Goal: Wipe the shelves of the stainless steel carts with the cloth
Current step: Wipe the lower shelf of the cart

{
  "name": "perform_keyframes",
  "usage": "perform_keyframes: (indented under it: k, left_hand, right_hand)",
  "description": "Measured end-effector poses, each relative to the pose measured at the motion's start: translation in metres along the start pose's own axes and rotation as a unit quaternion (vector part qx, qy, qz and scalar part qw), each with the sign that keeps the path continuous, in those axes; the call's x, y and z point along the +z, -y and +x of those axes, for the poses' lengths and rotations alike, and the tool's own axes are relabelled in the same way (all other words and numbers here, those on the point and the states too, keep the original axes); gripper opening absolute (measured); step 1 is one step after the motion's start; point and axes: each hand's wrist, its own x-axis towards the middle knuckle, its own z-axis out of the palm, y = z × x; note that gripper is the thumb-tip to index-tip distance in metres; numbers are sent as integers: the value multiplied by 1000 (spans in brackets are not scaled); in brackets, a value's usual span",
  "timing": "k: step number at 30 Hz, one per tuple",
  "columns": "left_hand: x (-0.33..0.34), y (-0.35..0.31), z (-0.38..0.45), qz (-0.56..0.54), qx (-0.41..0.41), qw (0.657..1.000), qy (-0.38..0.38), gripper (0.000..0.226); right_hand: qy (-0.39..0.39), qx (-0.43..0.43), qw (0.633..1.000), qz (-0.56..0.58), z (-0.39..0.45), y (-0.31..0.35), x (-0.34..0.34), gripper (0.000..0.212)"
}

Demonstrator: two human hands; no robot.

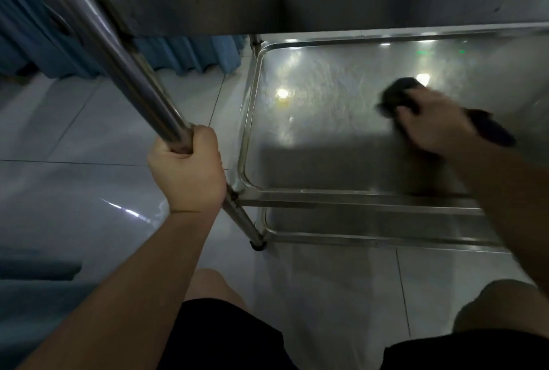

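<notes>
The right hand [430, 123] pressed a dark cloth [399, 93] onto the right part of the cart's middle shelf [312, 138], its unwiped-looking stretch lying leftward toward the left hand [187, 170], whose fingers were curled around the cart's upright post [124, 72].

from my end the right hand [430, 120] is smeared with motion blur, so i can't make out its fingers or how they sit on the dark cloth [401, 92]. the cloth is blurry too and part of it is hidden under the hand. the middle shelf [312, 138] runs off the right edge of the frame, and its far side sits behind the top shelf [326, 4], which is cut off at the top. the left hand [187, 167] covers a stretch of the cart post [127, 66].
</notes>
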Motion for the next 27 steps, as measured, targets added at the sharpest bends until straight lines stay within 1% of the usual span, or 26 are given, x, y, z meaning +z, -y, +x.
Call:
perform_keyframes:
  k: [2, 3, 5, 6, 9, 12, 14, 16, 18, 21, 22, 24, 25, 27]
  left_hand:
    - [0, 3, 0, -5, 9, 1000, 0, 22]
    - [0, 3, 0, -4, 13, 1000, -2, 27]
    - [0, 4, 0, -1, 20, 1000, -5, 33]
    - [0, 5, 0, -1, 21, 1000, -6, 33]
    - [0, 2, 0, 5, 24, 1000, -4, 28]
    - [0, 2, 0, -1, 34, 999, 1, 29]
    - [0, 1, 0, 0, 44, 999, 5, 34]
    - [-1, 0, 2, 3, 53, 999, 7, 37]
    - [-2, 0, 3, 6, 52, 999, 6, 37]
    - [-2, 2, 2, 6, 45, 999, 9, 37]
    - [-1, 2, 1, 6, 46, 999, 10, 36]
    - [-1, 1, 1, 7, 47, 999, 5, 37]
    - [-1, 1, 0, 6, 46, 999, 4, 37]
    - [-1, 2, 0, -2, 45, 999, 7, 37]
  right_hand:
    - [-21, 105, 994, -11, 4, -43, -14, 53]
    - [-22, 147, 989, -24, 7, -52, -16, 55]
    - [-21, 194, 980, -33, 15, -41, -13, 61]
    - [-23, 194, 980, -29, 20, -26, -8, 62]
    - [-13, 115, 993, -14, 42, 46, 16, 57]
    - [30, -4, 1000, 1, 54, 142, 45, 56]
    - [58, -118, 991, 4, 44, 206, 65, 56]
    - [74, -216, 973, 20, 24, 250, 79, 57]
    - [98, -285, 952, 50, 6, 255, 81, 58]
    - [167, -375, 908, 78, -12, 210, 70, 54]
    - [179, -384, 902, 78, -15, 192, 65, 53]
    - [167, -353, 917, 85, -4, 162, 55, 51]
    - [143, -318, 933, 87, 8, 149, 51, 51]
    - [99, -213, 970, 66, 46, 133, 41, 53]
